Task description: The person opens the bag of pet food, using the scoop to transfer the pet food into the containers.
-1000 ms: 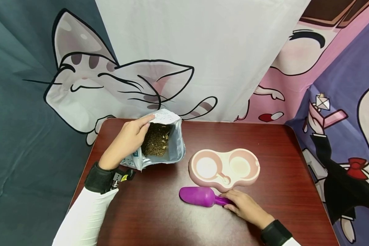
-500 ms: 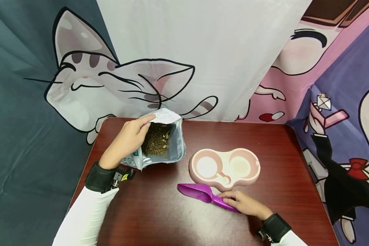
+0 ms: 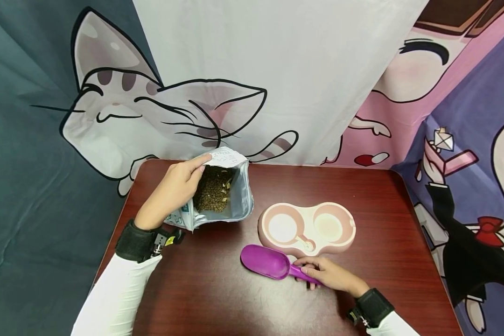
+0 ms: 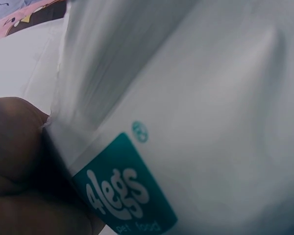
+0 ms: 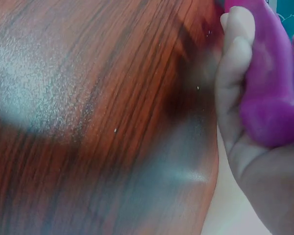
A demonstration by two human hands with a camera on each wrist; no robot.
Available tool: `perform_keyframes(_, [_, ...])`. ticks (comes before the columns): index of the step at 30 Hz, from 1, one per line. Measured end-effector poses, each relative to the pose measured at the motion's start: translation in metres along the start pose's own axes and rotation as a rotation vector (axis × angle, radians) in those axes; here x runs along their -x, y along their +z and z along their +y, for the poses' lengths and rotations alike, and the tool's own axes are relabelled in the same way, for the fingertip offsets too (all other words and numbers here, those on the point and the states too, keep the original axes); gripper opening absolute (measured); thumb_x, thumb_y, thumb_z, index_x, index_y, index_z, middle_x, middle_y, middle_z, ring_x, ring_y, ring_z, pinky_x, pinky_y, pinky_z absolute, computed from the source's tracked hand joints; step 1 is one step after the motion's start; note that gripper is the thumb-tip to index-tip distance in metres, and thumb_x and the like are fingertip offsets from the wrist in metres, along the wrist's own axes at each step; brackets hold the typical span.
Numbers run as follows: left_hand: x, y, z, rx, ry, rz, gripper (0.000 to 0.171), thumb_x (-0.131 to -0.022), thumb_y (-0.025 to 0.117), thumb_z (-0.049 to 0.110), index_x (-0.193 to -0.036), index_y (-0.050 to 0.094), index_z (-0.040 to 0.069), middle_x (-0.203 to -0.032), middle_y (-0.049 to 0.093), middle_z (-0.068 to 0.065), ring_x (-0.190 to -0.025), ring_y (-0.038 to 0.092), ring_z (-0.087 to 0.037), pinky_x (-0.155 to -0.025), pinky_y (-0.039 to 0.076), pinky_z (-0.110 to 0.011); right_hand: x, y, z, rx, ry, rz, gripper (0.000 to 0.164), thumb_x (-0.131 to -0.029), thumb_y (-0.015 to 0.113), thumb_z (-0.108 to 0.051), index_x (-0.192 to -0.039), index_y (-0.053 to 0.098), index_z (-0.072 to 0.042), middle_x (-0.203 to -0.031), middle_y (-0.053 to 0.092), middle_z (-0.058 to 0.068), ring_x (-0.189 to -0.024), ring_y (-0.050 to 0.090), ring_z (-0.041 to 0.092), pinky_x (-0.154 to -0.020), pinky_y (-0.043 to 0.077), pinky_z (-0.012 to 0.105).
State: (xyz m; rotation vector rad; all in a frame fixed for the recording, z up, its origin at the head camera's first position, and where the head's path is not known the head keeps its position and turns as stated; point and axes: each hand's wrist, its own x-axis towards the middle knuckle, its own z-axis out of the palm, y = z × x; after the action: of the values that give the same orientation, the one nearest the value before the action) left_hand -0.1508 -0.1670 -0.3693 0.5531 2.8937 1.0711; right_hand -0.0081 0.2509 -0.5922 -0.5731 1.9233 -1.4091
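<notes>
My left hand (image 3: pixel 178 186) pinches the upper edge of a pet food bag (image 3: pixel 243 198), which stands with its mouth open toward me. Brown kibble (image 3: pixel 212 196) with some paler pieces shows inside. In the left wrist view the bag's white side (image 4: pixel 210 122) fills most of the picture, with a teal label beside the fingers. My right hand (image 3: pixel 329 274) grips the handle of a purple scoop (image 3: pixel 265 262). The scoop's hollow faces up and its tip points left. In the right wrist view, fingers (image 5: pixel 232 68) curl round the purple handle (image 5: pixel 272 83).
A pink double pet bowl (image 3: pixel 306 210) stands just beyond the scoop, to the right of the bag. All of it is on a dark red-brown wooden table (image 3: pixel 218 298). Printed cloth (image 3: pixel 277 46) hangs behind the table's far edge.
The scoop has been turned from hollow down to hollow up, and my right hand now has its fingers round the handle. The left hand and the bag have stayed in place.
</notes>
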Motion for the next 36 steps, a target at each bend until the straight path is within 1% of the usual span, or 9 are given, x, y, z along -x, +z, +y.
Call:
perform_keyframes(2, [-0.001,0.000,0.000,-0.001,-0.003,-0.001,0.041,-0.108,0.047,0.009,-0.148,0.057,0.005,-0.137,0.065,-0.021,-0.103,0.058,-0.031,-0.094,0.046,-0.048,0.000,0.002,-0.002,0.064,0.003,0.025,0.036,-0.105,0.061,-0.019,-0.138,0.060,-0.005,-0.091,0.071,0.018,-0.068,0.072,0.018,-0.061,0.060,0.033])
perform_keyframes(6, [-0.002,0.002,0.000,-0.003,-0.004,0.000,0.041,-0.108,0.048,0.010,-0.147,0.057,0.005,-0.138,0.064,-0.020,-0.105,0.059,-0.031,-0.095,0.046,-0.048,0.001,0.008,-0.006,0.306,-0.022,0.094,0.047,-0.093,0.078,-0.022,-0.136,0.062,-0.011,-0.097,0.071,0.001,-0.082,0.066,0.006,-0.073,0.056,0.025])
perform_keyframes(9, [-0.003,0.003,0.000,-0.003,0.008,0.004,0.041,-0.107,0.048,0.009,-0.147,0.057,0.004,-0.141,0.062,-0.021,-0.116,0.062,-0.032,-0.101,0.048,-0.051,0.002,0.013,-0.007,0.479,-0.039,0.155,0.047,-0.091,0.080,-0.021,-0.135,0.063,-0.018,-0.104,0.069,-0.008,-0.089,0.060,0.001,-0.080,0.052,0.025])
perform_keyframes(13, [-0.004,0.005,0.001,0.000,0.028,0.012,0.041,-0.107,0.048,0.008,-0.147,0.057,0.004,-0.143,0.061,-0.021,-0.129,0.060,-0.034,-0.109,0.046,-0.053,0.002,0.019,-0.010,0.569,-0.076,0.200,0.041,-0.093,0.075,-0.015,-0.133,0.064,-0.022,-0.104,0.067,-0.012,-0.087,0.058,0.000,-0.079,0.052,0.025])
perform_keyframes(19, [-0.003,0.005,0.002,0.006,0.035,0.035,0.040,-0.108,0.048,0.008,-0.146,0.058,0.003,-0.143,0.061,-0.019,-0.127,0.061,-0.032,-0.108,0.046,-0.052,0.001,0.020,-0.019,0.498,-0.123,0.195,0.038,-0.095,0.071,-0.009,-0.131,0.066,-0.017,-0.092,0.064,-0.011,-0.075,0.054,-0.004,-0.068,0.049,0.018])
perform_keyframes(23, [-0.003,0.005,0.002,0.008,0.036,0.037,0.040,-0.107,0.048,0.007,-0.146,0.058,0.003,-0.143,0.061,-0.019,-0.131,0.060,-0.034,-0.109,0.046,-0.053,0.003,0.018,-0.028,0.487,-0.148,0.188,0.041,-0.097,0.069,-0.009,-0.137,0.064,-0.011,-0.101,0.067,-0.007,-0.082,0.056,-0.002,-0.074,0.051,0.021])
perform_keyframes(26, [-0.003,0.005,0.002,0.006,0.031,0.035,0.040,-0.107,0.048,0.008,-0.146,0.058,0.004,-0.143,0.061,-0.019,-0.129,0.061,-0.033,-0.108,0.046,-0.053,0.005,0.014,-0.038,0.494,-0.178,0.192,0.042,-0.099,0.067,-0.011,-0.141,0.061,-0.009,-0.098,0.069,-0.006,-0.081,0.057,-0.004,-0.073,0.052,0.020])
perform_keyframes(31, [-0.004,0.005,0.001,0.000,0.028,0.034,0.040,-0.108,0.049,0.009,-0.146,0.058,0.005,-0.143,0.061,-0.019,-0.120,0.063,-0.030,-0.106,0.047,-0.052,0.008,0.002,-0.058,0.495,-0.159,0.231,0.039,-0.103,0.064,-0.018,-0.141,0.061,-0.015,-0.080,0.061,-0.014,-0.067,0.051,-0.008,-0.060,0.046,0.016])
perform_keyframes(36, [-0.004,0.006,0.001,0.001,0.028,0.034,0.040,-0.108,0.048,0.009,-0.146,0.058,0.004,-0.142,0.062,-0.018,-0.109,0.061,-0.029,-0.103,0.048,-0.051,0.012,-0.012,-0.075,0.522,-0.117,0.288,0.036,-0.105,0.062,-0.023,-0.141,0.062,-0.018,-0.098,0.067,-0.008,-0.084,0.057,-0.003,-0.075,0.051,0.022])
